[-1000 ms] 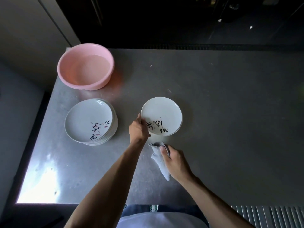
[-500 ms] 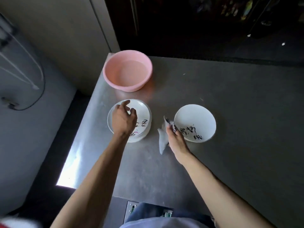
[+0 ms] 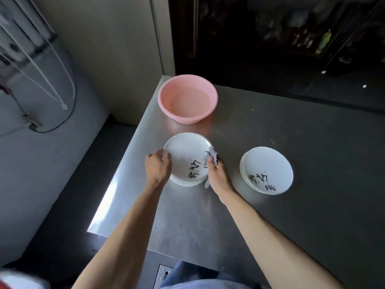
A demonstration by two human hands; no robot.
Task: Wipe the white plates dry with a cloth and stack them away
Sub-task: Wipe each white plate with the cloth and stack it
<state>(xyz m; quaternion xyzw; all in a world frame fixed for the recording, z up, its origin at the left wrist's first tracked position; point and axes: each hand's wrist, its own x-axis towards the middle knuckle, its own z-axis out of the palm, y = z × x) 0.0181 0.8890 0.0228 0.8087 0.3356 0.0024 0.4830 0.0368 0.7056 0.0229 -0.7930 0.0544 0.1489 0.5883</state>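
Plates [image 3: 183, 181] sit in a stack near the left edge of the table [image 3: 229, 222], just this side of the pink basin [image 3: 187, 99]. The top plate [image 3: 185, 155] is white with black brush characters and a touch of red on its near half. It seems to tilt a little off the ones under it, whose rims show along the near side.

My left hand [image 3: 158, 166] is on the top plate's left rim, fingers curled over the edge and gripping it. My right hand [image 3: 216, 175] is at the plate's right rim with its fingers closed around the cloth [image 3: 210, 155]. One bunched grey end of the cloth sticks up past my fingertips against the rim, and a small tail hangs out below my palm. I cannot tell whether this hand also pinches the plate or only presses the cloth against it.

To the right, apart from my right hand, is a second pile [image 3: 266, 170] of the same white plates. At least two rims are visible there, and the top one carries the same black characters on its near side.

The basin stands at the far left corner of the table, and its inside looks wet or shallowly filled. Bright light glares off the steel at the near left edge.
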